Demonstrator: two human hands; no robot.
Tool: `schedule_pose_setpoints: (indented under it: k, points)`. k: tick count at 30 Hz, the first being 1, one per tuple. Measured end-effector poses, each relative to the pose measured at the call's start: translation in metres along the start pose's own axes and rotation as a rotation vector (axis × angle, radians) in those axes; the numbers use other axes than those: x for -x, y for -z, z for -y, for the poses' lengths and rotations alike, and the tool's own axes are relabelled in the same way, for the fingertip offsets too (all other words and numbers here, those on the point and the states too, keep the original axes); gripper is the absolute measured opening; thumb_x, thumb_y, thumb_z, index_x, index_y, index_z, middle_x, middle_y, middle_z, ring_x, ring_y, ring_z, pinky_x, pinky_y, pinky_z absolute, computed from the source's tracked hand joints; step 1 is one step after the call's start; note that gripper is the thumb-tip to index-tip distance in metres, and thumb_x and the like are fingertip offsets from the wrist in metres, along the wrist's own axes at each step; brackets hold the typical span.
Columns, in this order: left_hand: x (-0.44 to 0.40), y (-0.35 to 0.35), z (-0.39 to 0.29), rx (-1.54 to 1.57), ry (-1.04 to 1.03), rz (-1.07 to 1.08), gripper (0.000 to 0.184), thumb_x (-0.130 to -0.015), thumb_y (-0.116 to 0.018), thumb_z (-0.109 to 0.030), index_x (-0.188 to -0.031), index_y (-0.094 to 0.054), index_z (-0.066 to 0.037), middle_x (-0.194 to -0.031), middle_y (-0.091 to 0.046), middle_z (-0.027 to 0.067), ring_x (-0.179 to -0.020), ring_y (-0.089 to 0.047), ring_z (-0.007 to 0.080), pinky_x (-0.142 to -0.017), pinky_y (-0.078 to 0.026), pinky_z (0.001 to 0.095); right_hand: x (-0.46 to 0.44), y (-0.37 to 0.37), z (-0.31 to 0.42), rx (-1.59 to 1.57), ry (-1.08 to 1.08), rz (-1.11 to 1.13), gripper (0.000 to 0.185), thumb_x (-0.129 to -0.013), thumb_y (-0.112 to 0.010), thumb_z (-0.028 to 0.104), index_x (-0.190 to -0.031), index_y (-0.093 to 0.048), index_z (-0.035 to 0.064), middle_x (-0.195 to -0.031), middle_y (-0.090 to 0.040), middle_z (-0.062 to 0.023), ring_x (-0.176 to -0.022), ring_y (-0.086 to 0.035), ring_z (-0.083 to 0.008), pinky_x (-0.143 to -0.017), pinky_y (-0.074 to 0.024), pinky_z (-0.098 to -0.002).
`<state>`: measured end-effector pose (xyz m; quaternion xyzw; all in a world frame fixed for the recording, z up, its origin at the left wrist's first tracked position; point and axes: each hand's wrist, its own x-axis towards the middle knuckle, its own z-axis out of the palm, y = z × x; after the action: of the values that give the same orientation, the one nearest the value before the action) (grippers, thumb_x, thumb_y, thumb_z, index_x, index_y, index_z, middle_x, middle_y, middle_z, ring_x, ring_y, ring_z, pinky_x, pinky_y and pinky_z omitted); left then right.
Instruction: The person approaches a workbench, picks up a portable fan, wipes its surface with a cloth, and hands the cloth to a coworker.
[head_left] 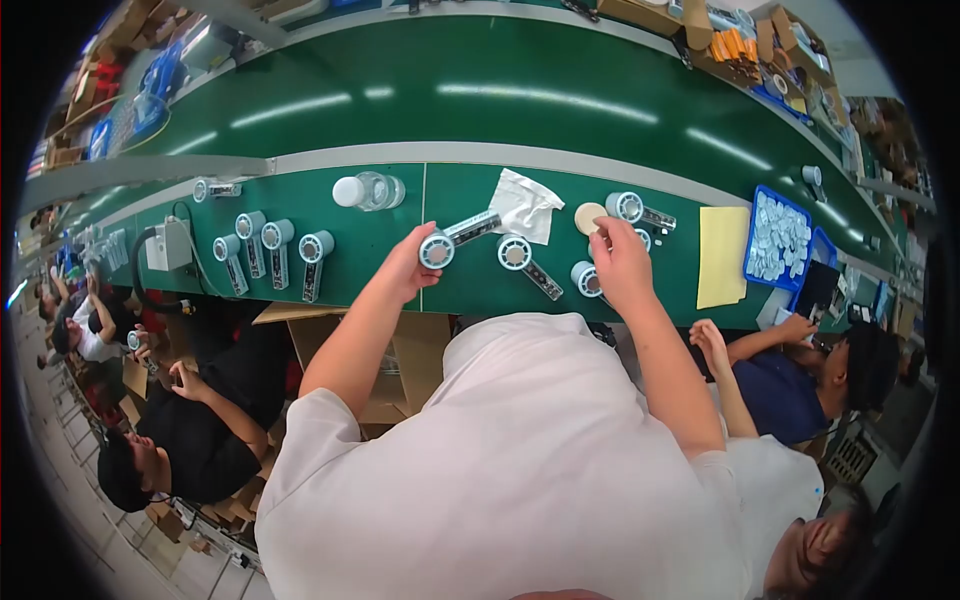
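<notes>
My left hand [405, 264] is closed around the round head of a handheld fan [437, 251], pale blue, its handle uncovered and showing dark electronics. That handle points up right to a crumpled white sheet [526, 205]. My right hand [622, 262] has its fingertips pinched at the edge of a round beige disc [588, 218]; whatever they hold is hidden. Between my hands lies another fan [515, 253], its handle toward me. A further fan [627, 207] lies just beyond my right fingers, and one more [586, 279] is partly covered by that hand.
Several fans [278, 236] and a clear bottle with white cap [370, 191] stand or lie left. At right are a yellow sheet [722, 257] and a blue tray [752, 232] of small pale parts. Co-workers sit on both sides; a co-worker's hand [711, 347] is near my right arm.
</notes>
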<state>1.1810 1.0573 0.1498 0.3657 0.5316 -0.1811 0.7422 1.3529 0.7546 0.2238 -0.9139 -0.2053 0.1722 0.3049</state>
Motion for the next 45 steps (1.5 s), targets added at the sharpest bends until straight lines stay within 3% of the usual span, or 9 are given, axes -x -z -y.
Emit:
schedule_pose_setpoints:
  k: [2, 5, 10, 17, 29, 36, 40, 45]
  points:
    - [0.000, 0.001, -0.011, -0.163, 0.030, -0.077, 0.041, -0.092, -0.062, -0.050, -0.095, -0.066, -0.010, -0.081, -0.066, 0.0049, -0.060, -0.055, 0.0141, -0.053, -0.042, 0.0239, 0.022, 0.005, -0.005, -0.020, -0.021, -0.003, 0.021, -0.092, -0.062, 0.011, -0.111, -0.065, 0.0043, -0.099, -0.065, -0.0081, -0.083, -0.061, -0.0246, -0.076, -0.0500, -0.0335]
    - [-0.022, 0.028, -0.018, -0.307, 0.133, -0.028, 0.042, -0.089, -0.064, -0.051, -0.096, -0.066, -0.010, -0.079, -0.064, 0.0044, -0.060, -0.053, 0.0143, -0.051, -0.041, 0.0244, 0.045, 0.005, -0.017, -0.083, -0.043, 0.001, 0.020, -0.091, -0.063, 0.010, -0.110, -0.065, 0.0045, -0.099, -0.064, -0.0078, -0.082, -0.060, -0.0232, -0.075, -0.0498, -0.0328]
    - [-0.023, 0.009, -0.050, -0.561, 0.162, -0.104, 0.042, -0.088, -0.064, -0.050, -0.089, -0.066, -0.009, -0.075, -0.062, 0.0046, -0.055, -0.050, 0.0155, -0.050, -0.042, 0.0273, 0.072, -0.003, -0.048, -0.096, -0.057, 0.060, 0.015, -0.090, -0.063, 0.012, -0.104, -0.066, 0.0049, -0.100, -0.066, -0.0081, -0.082, -0.061, -0.0238, -0.073, -0.0497, -0.0334]
    - [-0.035, -0.033, -0.078, -0.864, 0.030, -0.299, 0.044, -0.089, -0.061, -0.050, -0.091, -0.064, -0.006, -0.075, -0.060, 0.0055, -0.055, -0.051, 0.0163, -0.049, -0.042, 0.0285, 0.084, 0.002, -0.070, -0.121, -0.078, 0.058, 0.012, -0.091, -0.062, 0.014, -0.098, -0.067, 0.0055, -0.094, -0.070, -0.0073, -0.078, -0.063, -0.0254, -0.070, -0.0496, -0.0345]
    - [-0.027, -0.027, -0.049, -0.726, -0.068, -0.238, 0.051, -0.097, -0.052, -0.052, -0.108, -0.058, -0.002, -0.078, -0.062, 0.0100, -0.053, -0.056, 0.0190, -0.048, -0.045, 0.0300, 0.108, -0.005, -0.041, -0.260, -0.162, 0.065, 0.010, -0.090, -0.062, 0.013, -0.092, -0.067, 0.0051, -0.083, -0.070, -0.0051, -0.071, -0.061, -0.0238, -0.067, -0.0488, -0.0332]
    - [-0.011, -0.008, -0.024, -0.946, -0.354, -0.271, 0.058, -0.099, -0.048, -0.056, -0.115, -0.055, 0.000, -0.081, -0.064, 0.0119, -0.060, -0.060, 0.0206, -0.054, -0.050, 0.0335, 0.117, -0.011, -0.018, -0.261, -0.252, 0.066, 0.010, -0.090, -0.062, 0.015, -0.090, -0.065, 0.0050, -0.082, -0.070, -0.0053, -0.070, -0.061, -0.0254, -0.065, -0.0483, -0.0341]
    - [-0.026, 0.016, 0.004, -1.034, -0.746, -0.389, 0.053, -0.102, -0.045, -0.053, -0.106, -0.058, -0.001, -0.080, -0.064, 0.0113, -0.059, -0.059, 0.0203, -0.055, -0.049, 0.0314, 0.132, -0.014, -0.016, -0.247, -0.345, 0.063, 0.012, -0.091, -0.063, 0.016, -0.088, -0.065, 0.0043, -0.077, -0.068, -0.0060, -0.067, -0.059, -0.0242, -0.064, -0.0475, -0.0343]
    - [-0.021, 0.051, 0.031, -0.880, -0.666, -0.285, 0.045, -0.103, -0.046, -0.044, -0.093, -0.060, -0.003, -0.071, -0.062, 0.0094, -0.056, -0.057, 0.0197, -0.053, -0.045, 0.0309, 0.123, -0.011, -0.010, -0.269, -0.365, 0.134, 0.013, -0.092, -0.063, 0.016, -0.087, -0.065, 0.0042, -0.073, -0.066, -0.0059, -0.063, -0.056, -0.0228, -0.063, -0.0466, -0.0345]
